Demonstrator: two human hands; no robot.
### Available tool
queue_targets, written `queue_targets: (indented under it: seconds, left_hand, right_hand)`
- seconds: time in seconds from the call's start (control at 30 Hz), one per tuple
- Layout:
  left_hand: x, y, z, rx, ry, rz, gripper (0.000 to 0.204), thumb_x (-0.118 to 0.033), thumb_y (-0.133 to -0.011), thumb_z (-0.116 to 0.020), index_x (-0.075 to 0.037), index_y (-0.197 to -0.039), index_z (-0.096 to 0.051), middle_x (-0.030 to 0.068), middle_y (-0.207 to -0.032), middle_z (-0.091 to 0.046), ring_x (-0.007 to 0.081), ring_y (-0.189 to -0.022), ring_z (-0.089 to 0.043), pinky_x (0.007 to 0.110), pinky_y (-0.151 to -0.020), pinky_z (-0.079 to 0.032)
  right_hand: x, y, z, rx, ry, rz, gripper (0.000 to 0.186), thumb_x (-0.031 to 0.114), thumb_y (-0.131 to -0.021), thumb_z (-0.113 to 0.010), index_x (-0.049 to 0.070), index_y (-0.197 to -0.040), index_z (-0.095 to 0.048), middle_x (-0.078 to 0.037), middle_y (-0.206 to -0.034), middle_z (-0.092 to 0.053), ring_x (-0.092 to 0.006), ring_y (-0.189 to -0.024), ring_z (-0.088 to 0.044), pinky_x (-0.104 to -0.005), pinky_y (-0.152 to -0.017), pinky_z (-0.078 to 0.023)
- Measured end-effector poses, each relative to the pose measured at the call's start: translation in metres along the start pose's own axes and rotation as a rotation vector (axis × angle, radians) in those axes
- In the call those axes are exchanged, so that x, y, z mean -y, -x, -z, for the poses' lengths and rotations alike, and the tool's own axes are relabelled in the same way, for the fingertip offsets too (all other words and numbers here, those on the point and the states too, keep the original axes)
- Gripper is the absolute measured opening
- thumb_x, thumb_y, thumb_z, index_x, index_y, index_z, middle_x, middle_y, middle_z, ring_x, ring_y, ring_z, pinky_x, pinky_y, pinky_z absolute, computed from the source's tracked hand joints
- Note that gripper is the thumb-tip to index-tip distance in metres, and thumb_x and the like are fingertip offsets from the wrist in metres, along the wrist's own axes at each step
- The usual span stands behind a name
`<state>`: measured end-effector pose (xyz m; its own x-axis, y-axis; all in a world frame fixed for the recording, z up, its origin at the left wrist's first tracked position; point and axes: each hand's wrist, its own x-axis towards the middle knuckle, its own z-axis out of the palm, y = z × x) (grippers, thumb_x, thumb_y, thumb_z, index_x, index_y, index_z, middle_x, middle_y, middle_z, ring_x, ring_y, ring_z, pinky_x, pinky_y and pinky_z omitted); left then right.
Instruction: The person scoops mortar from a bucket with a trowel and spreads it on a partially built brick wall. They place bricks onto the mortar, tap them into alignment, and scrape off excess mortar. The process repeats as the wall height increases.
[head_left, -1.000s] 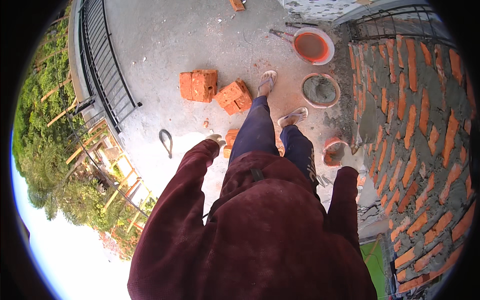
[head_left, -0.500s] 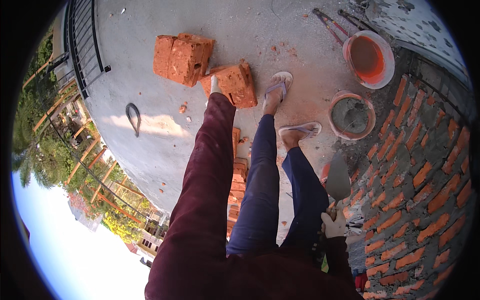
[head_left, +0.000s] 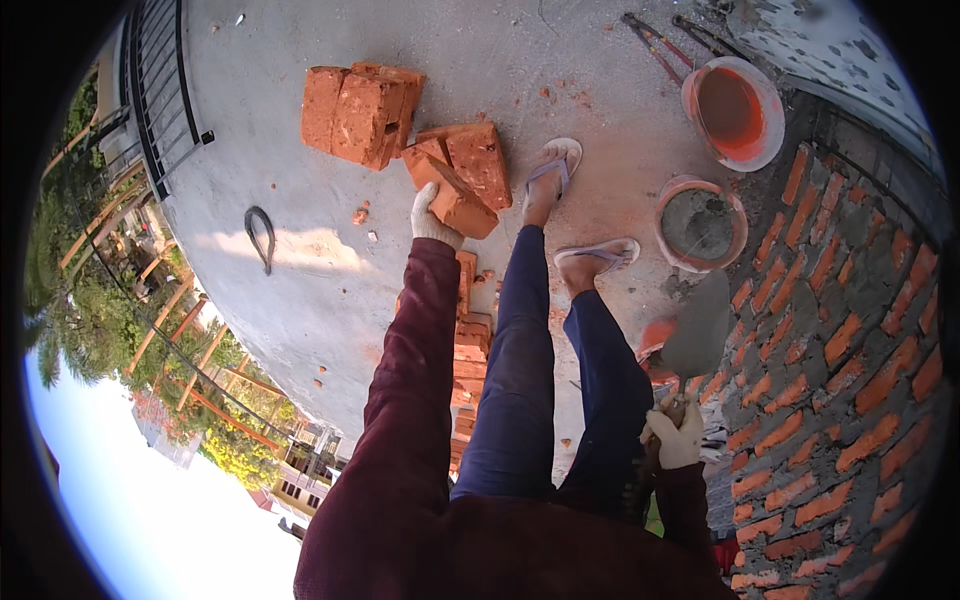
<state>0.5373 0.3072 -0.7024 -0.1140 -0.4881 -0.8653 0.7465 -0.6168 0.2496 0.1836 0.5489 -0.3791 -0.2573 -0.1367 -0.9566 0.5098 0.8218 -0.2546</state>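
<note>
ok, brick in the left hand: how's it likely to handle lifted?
Likely rigid: the brick is a thick block with straight edges. Probably fairly heavy, as it looks like fired clay. Rolling seems unlikely given its flat faces, but gripped by the left hand near one end, it may tip.

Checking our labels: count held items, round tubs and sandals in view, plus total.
Held items: 2 (brick, left hand; trowel, right hand)
Round tubs: 3 (upper tub, middle tub, partly hidden lower tub)
Sandals: 2 (left sandal, right sandal)
Total: 7
</note>
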Motion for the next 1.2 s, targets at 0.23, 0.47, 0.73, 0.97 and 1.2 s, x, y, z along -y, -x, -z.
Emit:
queue_targets:
  seconds: [0.23,0.47,0.73,0.97,1.2]
  left_hand:
    - [0.032,0.280,-0.140,0.391,0.019,0.492,0.081,-0.053,-0.095,-0.062,-0.003,-0.154,-0.038,0.0246,-0.151,-0.049,0.0401,-0.129,-0.058,0.056,-0.104,-0.054]
    - [0.076,0.436,-0.320,0.978,-0.097,0.610,0.089,-0.064,-0.095,-0.060,-0.004,-0.155,-0.037,0.0224,-0.150,-0.050,0.0376,-0.127,-0.059,0.054,-0.101,-0.056]
    - [0.103,0.526,-0.476,1.280,-0.650,0.705,0.089,-0.056,-0.086,-0.069,-0.003,-0.153,-0.043,0.0217,-0.148,-0.054,0.0406,-0.125,-0.060,0.058,-0.103,-0.053]
    - [0.160,0.550,-0.593,1.469,-0.591,0.777,0.084,-0.037,-0.079,-0.077,-0.006,-0.151,-0.047,0.0185,-0.146,-0.057,0.0397,-0.126,-0.060,0.058,-0.106,-0.051]
    - [0.214,0.744,-0.798,2.602,-0.991,-0.192,0.120,-0.038,-0.061,-0.088,0.003,-0.160,-0.033,0.0189,-0.152,-0.051,0.0283,-0.140,-0.052,0.040,-0.115,-0.042]
  right_hand:
    - [0.070,0.105,-0.001,0.233,-0.064,0.248,0.051,0.003,-0.083,-0.068,-0.008,-0.130,-0.051,-0.024,-0.143,-0.053,-0.0317,-0.129,-0.060,-0.0441,-0.106,-0.052]
    - [0.097,0.259,0.043,0.264,-0.481,0.844,0.044,0.004,-0.088,-0.071,-0.002,-0.128,-0.052,-0.020,-0.134,-0.061,-0.0264,-0.115,-0.068,-0.0374,-0.103,-0.051]
    - [0.074,0.351,0.107,-0.008,-0.608,1.300,0.026,0.006,-0.087,-0.073,0.001,-0.105,-0.055,-0.022,-0.138,-0.060,-0.0279,-0.114,-0.067,-0.0401,-0.097,-0.055]
    - [0.054,0.353,0.123,-0.263,-0.925,1.353,0.030,0.006,-0.084,-0.074,0.000,-0.109,-0.058,-0.023,-0.128,-0.065,-0.0327,-0.105,-0.072,-0.0452,-0.093,-0.058]
    - [0.073,0.361,0.128,-0.568,-1.184,1.212,0.030,0.009,-0.085,-0.075,-0.002,-0.107,-0.059,-0.019,-0.118,-0.068,-0.0286,-0.095,-0.073,-0.0420,-0.083,-0.062]
